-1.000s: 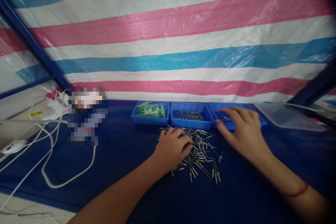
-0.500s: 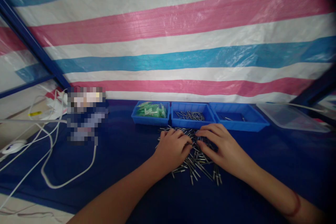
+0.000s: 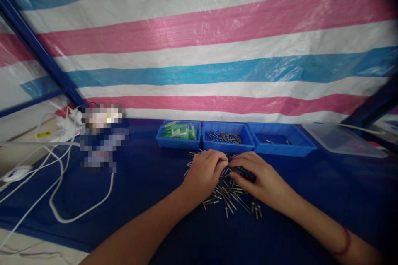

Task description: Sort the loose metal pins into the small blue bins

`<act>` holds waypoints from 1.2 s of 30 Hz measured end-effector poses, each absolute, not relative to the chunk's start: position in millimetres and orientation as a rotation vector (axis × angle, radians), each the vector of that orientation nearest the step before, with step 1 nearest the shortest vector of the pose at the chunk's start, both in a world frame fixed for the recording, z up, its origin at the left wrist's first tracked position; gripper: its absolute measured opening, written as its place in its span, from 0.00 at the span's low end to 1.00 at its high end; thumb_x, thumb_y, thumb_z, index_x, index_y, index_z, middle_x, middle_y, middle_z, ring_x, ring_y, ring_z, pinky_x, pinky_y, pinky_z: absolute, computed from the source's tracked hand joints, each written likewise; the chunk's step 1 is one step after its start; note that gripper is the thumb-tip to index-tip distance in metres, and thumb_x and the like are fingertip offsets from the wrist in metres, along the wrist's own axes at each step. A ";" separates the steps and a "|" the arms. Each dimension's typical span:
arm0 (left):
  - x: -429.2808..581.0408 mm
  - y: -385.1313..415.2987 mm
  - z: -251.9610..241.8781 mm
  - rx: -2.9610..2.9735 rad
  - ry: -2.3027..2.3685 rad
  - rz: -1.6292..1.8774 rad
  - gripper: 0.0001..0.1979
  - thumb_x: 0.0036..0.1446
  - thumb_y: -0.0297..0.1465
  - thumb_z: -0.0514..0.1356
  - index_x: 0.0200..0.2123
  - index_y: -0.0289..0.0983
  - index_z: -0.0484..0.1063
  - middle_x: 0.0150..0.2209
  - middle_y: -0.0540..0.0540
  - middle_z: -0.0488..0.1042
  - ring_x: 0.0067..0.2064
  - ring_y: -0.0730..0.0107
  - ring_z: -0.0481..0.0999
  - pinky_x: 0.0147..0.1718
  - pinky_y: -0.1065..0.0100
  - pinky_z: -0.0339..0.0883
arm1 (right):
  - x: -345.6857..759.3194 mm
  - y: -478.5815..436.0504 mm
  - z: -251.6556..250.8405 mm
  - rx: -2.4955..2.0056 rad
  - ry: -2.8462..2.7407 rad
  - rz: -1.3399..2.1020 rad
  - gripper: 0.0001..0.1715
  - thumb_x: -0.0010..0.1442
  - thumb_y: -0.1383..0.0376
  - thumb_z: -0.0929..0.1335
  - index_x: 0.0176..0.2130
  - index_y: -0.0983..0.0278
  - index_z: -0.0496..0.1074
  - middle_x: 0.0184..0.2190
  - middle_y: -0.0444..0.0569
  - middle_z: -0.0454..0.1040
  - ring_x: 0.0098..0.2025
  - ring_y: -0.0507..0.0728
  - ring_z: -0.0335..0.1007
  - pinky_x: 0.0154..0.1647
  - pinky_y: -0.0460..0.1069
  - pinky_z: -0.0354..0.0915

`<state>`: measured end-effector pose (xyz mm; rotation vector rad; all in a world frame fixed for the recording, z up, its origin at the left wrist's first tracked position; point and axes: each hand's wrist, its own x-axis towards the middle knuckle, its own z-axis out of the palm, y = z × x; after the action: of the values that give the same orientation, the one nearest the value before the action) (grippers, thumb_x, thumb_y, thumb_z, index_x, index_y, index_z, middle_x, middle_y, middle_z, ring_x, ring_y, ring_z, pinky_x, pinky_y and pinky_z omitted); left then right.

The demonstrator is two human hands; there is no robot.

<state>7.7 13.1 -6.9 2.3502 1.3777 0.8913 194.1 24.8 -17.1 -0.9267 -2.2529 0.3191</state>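
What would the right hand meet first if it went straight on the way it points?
Probably the left hand, directly ahead over the metal pins; whether the hands already touch is unclear.

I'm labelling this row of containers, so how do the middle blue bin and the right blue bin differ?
The middle blue bin holds a loose cluster of metal pins; the right blue bin shows only a few. The middle blue bin sits between two others, while the right blue bin ends the row, beside a translucent sheet. Both are open-topped.
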 end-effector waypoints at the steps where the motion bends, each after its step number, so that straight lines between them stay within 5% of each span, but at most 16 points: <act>1: 8.2 13.2 -6.2 2.298 1.340 0.947 0.06 0.62 0.30 0.53 0.38 0.36 0.68 0.37 0.48 0.74 0.40 0.68 0.71 0.41 0.67 0.60 | 193.4 23.9 -17.6 -0.919 -2.238 0.363 0.08 0.59 0.64 0.66 0.41 0.60 0.72 0.39 0.50 0.74 0.45 0.58 0.68 0.46 0.55 0.66; 13: 14.0 7.6 -3.6 1.957 1.213 1.173 0.05 0.59 0.29 0.57 0.37 0.37 0.71 0.35 0.49 0.76 0.36 0.72 0.74 0.37 0.72 0.63 | 189.0 18.2 -16.9 -0.871 -2.114 0.705 0.09 0.62 0.63 0.64 0.41 0.59 0.73 0.38 0.48 0.75 0.43 0.55 0.69 0.46 0.52 0.64; 36: 10.2 8.4 2.8 2.013 1.209 1.163 0.07 0.61 0.31 0.54 0.36 0.35 0.70 0.33 0.47 0.72 0.34 0.72 0.70 0.34 0.71 0.62 | 191.4 17.2 -9.9 -0.985 -1.915 0.655 0.07 0.59 0.60 0.67 0.35 0.61 0.72 0.32 0.47 0.74 0.36 0.55 0.70 0.39 0.50 0.68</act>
<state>10.2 8.4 2.8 2.0128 1.2085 1.1634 191.4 17.2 -9.9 -0.9852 -1.9147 0.6548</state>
